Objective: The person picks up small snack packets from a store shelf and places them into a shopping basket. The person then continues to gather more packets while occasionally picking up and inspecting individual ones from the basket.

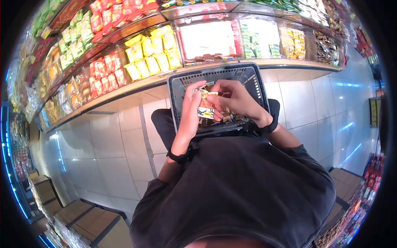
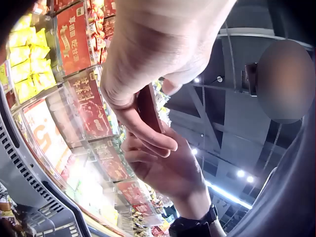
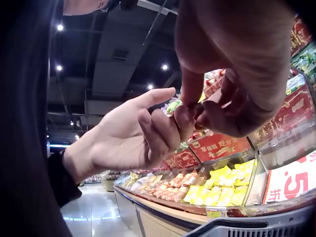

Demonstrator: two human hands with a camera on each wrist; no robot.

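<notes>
Both hands meet over a dark grey shopping basket [image 1: 173,97]. My left hand [image 1: 188,115] holds a small snack packet [image 1: 206,112] with a white, brown and yellow printed face. In the left wrist view, its dark reddish-brown side [image 2: 148,109] shows between the left thumb and fingers. My right hand [image 1: 242,98] comes in from the other side, its thumb and forefinger pinching at the packet's upper part. Fingertips of both hands [image 3: 185,118] are close together in the right wrist view, where the packet is mostly hidden. More packets lie partly hidden in the basket below.
The basket stands between the person's knees. Ahead runs a shelf edge [image 1: 153,78] with bins of yellow bags [image 1: 151,51], red packets [image 1: 105,74] and green packets [image 1: 252,43]. Wooden box-like stands [image 1: 97,221] are behind at left, on a tiled floor [image 1: 101,142].
</notes>
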